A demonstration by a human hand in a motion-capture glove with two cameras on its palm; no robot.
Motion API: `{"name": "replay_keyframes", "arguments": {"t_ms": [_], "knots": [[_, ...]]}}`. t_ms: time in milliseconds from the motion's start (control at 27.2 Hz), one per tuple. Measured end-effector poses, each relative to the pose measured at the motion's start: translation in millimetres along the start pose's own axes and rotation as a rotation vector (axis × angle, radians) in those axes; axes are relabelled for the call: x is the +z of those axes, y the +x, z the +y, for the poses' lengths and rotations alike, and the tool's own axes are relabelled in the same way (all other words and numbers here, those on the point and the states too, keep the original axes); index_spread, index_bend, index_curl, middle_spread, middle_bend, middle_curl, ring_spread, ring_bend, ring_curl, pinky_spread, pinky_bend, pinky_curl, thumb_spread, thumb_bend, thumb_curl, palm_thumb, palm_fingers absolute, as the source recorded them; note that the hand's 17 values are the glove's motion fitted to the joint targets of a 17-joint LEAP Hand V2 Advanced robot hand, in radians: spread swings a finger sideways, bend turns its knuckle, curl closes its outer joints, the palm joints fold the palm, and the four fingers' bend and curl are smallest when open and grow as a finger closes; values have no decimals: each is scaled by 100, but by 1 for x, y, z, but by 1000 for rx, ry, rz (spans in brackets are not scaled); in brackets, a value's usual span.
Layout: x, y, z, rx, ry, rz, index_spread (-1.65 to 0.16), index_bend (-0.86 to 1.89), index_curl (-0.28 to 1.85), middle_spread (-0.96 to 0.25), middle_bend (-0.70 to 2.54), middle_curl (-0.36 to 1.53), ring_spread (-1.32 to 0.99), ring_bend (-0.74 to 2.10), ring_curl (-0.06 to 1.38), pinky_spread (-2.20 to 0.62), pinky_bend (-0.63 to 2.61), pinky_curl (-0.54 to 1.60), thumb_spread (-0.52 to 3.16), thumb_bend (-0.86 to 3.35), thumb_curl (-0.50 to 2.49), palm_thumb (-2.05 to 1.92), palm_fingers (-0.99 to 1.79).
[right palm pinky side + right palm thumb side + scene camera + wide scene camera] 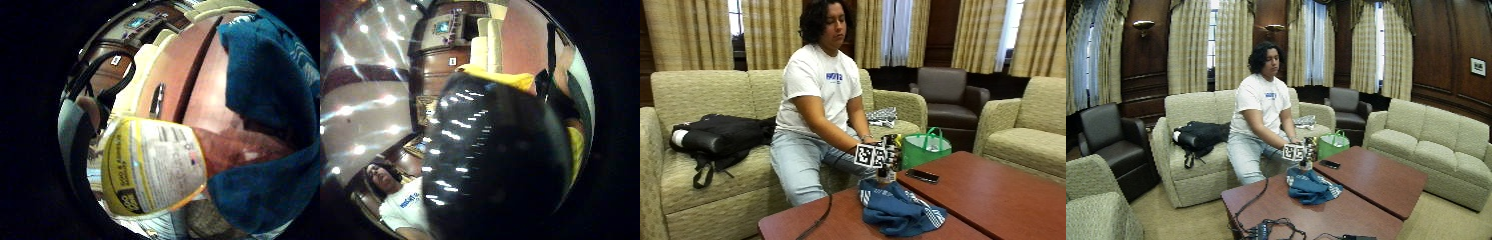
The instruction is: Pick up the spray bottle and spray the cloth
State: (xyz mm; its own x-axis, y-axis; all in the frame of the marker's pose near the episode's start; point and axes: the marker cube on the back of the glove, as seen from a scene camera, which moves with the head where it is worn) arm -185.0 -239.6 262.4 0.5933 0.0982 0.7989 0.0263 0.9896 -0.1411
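Outside view: person seated on a sofa (700,95) at left of frame, leaning toward the red-brown surface (986,195) in the lower right. The gloved right hand (887,156) sits at centre frame, above the near edge of the surface, fingers wrapped around the spray bottle (887,172). Bottle is upright and lifted; its base hangs just above the blue cloth (899,210).

Cloth lies bunched on the surface in the lower centre of frame, white stripes showing along one edge. A dark phone (922,175) lies on the surface just right of the bottle. A green bag (925,147) stands beyond the surface, right of the hand. A black backpack (720,135) rests on the sofa at left.

Little finger side palm view: bottle's yellow and white label (150,167) fills the lower centre, close to the palm; blue cloth occupies the right side, with the surface between them.

Thumb side palm view: the bottle's dark rounded body (500,170) fills most of the frame, yellow trim at its upper edge.
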Motion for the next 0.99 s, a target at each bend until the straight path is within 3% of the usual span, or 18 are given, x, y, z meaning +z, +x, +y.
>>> {"name": "replay_keyframes", "arguments": {"t_ms": [331, 626, 994], "knots": [[-8, 17, 12, 52, -33, 58, -31, 16, 53, -21, 48, 50, -20, 57, 45, -12, 26, 36, 75, -7, 71, 70, 94], [-19, 29, 35, 30, -46, 239, -37, 12, 45, -19, 26, 42, -20, 46, 40, 2, 29, 36, 84, -8, 57, 51, 60], [-57, 44, 67, 22, -127, 487, -40, 14, 38, -18, 17, 38, -21, 41, 36, 10, 28, 35, 87, -4, 48, 46, 57]]}}
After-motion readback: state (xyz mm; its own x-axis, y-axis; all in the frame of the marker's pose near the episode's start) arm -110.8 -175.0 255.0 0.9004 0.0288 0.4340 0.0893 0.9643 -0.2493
